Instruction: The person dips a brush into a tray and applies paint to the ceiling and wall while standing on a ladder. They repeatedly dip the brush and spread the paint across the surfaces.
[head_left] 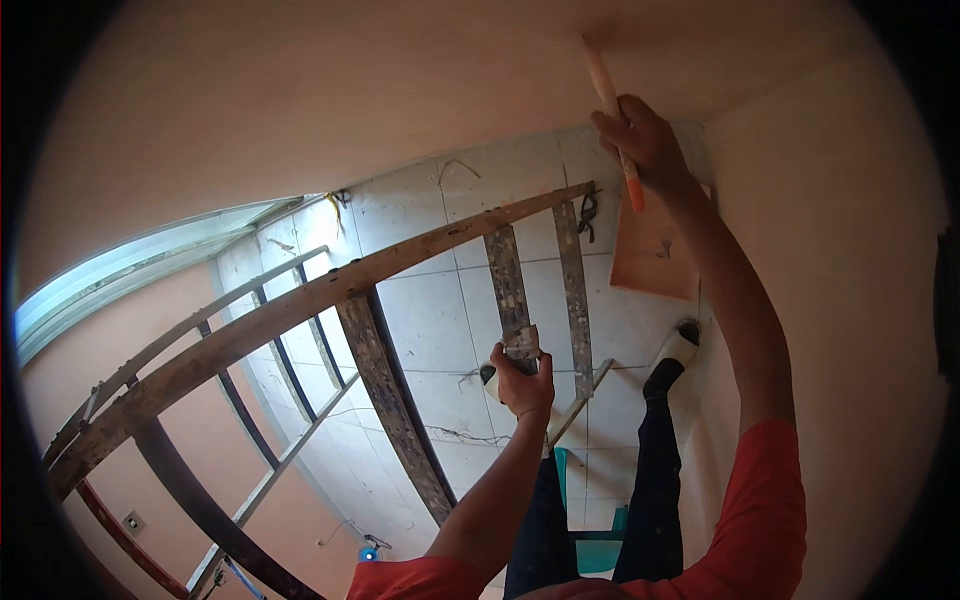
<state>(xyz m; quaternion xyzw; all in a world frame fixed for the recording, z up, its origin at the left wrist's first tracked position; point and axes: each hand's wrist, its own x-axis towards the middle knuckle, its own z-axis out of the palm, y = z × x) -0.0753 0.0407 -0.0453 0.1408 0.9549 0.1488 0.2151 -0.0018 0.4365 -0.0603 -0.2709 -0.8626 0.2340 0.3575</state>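
Note:
My right hand (640, 140) is raised and closed around a brush handle (631, 186) that is pale at the top and orange at the bottom. Its upper end touches the peach surface near the corner. My left hand (520, 382) is lower, in front of my body, gripping a small metal scraper blade (522, 343) smeared with dried material. Both arms wear orange-red sleeves. Below I see my dark trousers and a foot (675, 352) in a white and black shoe.
A rough wooden scaffold frame (300, 310) with stained planks crosses the view over the pale tiled floor (430, 320). A brown board (655, 255) leans at the wall. A teal stool (590, 550) is under my legs. A window (130, 265) is at left, a blue object (368, 552) on the floor.

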